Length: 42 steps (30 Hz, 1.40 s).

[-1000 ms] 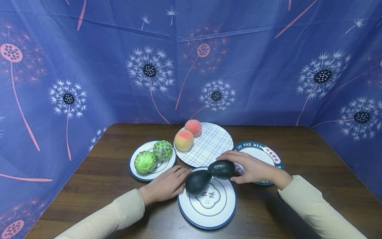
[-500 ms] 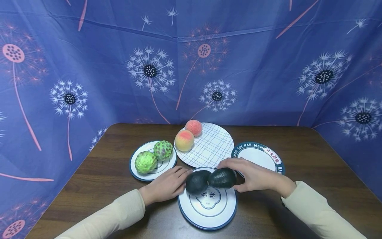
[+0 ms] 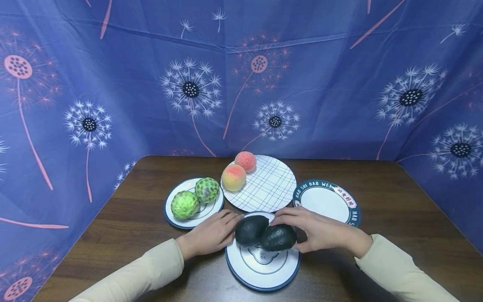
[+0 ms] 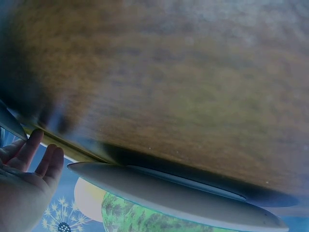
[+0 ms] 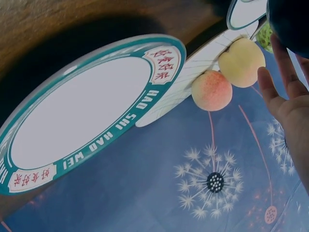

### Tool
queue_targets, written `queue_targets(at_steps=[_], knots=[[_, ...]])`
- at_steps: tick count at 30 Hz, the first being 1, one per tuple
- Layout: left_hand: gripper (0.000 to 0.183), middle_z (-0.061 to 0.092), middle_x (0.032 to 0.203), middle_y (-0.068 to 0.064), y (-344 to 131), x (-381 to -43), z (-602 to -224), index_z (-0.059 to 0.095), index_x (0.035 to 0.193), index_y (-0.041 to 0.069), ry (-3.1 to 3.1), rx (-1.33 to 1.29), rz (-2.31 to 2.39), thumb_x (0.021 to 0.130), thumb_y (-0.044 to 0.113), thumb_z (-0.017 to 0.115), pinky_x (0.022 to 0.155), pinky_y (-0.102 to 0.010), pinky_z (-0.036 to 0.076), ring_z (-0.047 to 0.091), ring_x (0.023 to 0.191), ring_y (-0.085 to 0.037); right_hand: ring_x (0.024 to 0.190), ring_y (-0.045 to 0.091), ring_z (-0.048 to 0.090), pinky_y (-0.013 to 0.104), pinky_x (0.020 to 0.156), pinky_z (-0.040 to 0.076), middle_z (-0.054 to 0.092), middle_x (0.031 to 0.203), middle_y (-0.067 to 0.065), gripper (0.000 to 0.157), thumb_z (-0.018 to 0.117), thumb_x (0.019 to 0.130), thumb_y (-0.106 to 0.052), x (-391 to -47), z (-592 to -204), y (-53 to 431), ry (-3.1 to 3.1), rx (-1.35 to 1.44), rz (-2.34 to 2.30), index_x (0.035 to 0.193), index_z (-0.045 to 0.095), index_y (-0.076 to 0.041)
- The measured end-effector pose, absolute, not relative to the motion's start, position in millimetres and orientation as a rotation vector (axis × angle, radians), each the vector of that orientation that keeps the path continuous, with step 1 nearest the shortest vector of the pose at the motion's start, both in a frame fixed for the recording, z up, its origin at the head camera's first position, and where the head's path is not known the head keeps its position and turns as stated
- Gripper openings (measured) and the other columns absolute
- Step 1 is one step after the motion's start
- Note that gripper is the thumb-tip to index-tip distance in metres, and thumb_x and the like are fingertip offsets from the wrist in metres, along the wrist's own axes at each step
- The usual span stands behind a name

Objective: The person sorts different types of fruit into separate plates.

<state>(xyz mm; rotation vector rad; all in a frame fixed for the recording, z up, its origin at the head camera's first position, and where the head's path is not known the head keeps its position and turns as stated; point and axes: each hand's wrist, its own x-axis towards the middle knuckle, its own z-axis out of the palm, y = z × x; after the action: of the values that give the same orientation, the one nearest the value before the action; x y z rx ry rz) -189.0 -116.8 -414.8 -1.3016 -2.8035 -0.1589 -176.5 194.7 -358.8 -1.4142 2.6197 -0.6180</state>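
Two dark avocados lie side by side over the far half of a white, blue-rimmed plate (image 3: 260, 274) near the table's front. My right hand (image 3: 320, 228) holds the right avocado (image 3: 278, 238), fingers along its far side and thumb at its right end. In the right wrist view that avocado (image 5: 293, 21) is a dark shape by the fingertips. My left hand (image 3: 212, 233) rests at the plate's left edge, beside the left avocado (image 3: 250, 230). Its fingers (image 4: 54, 164) look fairly straight in the left wrist view; whether they touch the avocado I cannot tell.
A plate (image 3: 170, 216) at left bears two green bumpy fruits (image 3: 184, 205). Behind, a checked plate (image 3: 273, 180) carries two peaches (image 3: 233, 177). At right stands a green-rimmed plate (image 3: 324, 201). A blue dandelion-print cloth (image 3: 320, 84) hangs behind the wooden table (image 3: 392, 209).
My right hand has brought its avocado nearer to me and lower, so it now lies against the left avocado's near right side. My left hand has stayed put.
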Motion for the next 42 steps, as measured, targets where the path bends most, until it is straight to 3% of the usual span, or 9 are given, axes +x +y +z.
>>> queue_targets(at_steps=[7,12,15,42], knots=[[0.049,0.051,0.132,0.0,-116.4,-189.1,-415.1,0.039,0.138,0.014,-2.795,-1.299,-0.147,0.093,0.033,0.043,0.102,-0.033,0.04,0.044,0.123,-0.014,0.116,0.013,0.046,0.062,0.099,0.032,0.049,0.128,-0.012,0.067,0.078,0.069,-0.022,-172.1,-361.8,190.7,2.551,-1.445,-0.658,0.127,0.047,-0.035],[0.049,0.05,0.133,0.001,-116.5,-189.4,-414.8,0.039,0.138,0.015,-2.81,-1.292,-0.149,0.093,0.034,0.042,0.103,-0.033,0.039,0.044,0.123,-0.014,0.115,0.011,0.047,0.046,0.094,0.045,0.049,0.126,-0.014,0.067,0.078,0.069,-0.024,-169.8,-364.3,186.7,2.539,-1.515,-0.639,0.128,0.047,-0.032],[0.049,0.05,0.133,0.001,-116.5,-189.5,-414.7,0.038,0.138,0.015,-2.818,-1.29,-0.153,0.094,0.034,0.042,0.103,-0.034,0.039,0.044,0.124,-0.015,0.115,0.011,0.047,0.042,0.094,0.046,0.048,0.126,-0.014,0.067,0.078,0.07,-0.024,-169.5,-366.1,185.2,2.521,-1.537,-0.643,0.128,0.047,-0.032],[0.048,0.05,0.133,0.0,-115.9,-189.6,-414.0,0.039,0.138,0.014,-2.817,-1.296,-0.134,0.094,0.034,0.041,0.104,-0.034,0.038,0.043,0.125,-0.015,0.12,0.016,0.046,0.044,0.095,0.045,0.049,0.133,-0.008,0.069,0.077,0.071,-0.024,-166.8,-369.5,181.3,2.525,-1.506,-0.63,0.131,0.044,-0.032]])
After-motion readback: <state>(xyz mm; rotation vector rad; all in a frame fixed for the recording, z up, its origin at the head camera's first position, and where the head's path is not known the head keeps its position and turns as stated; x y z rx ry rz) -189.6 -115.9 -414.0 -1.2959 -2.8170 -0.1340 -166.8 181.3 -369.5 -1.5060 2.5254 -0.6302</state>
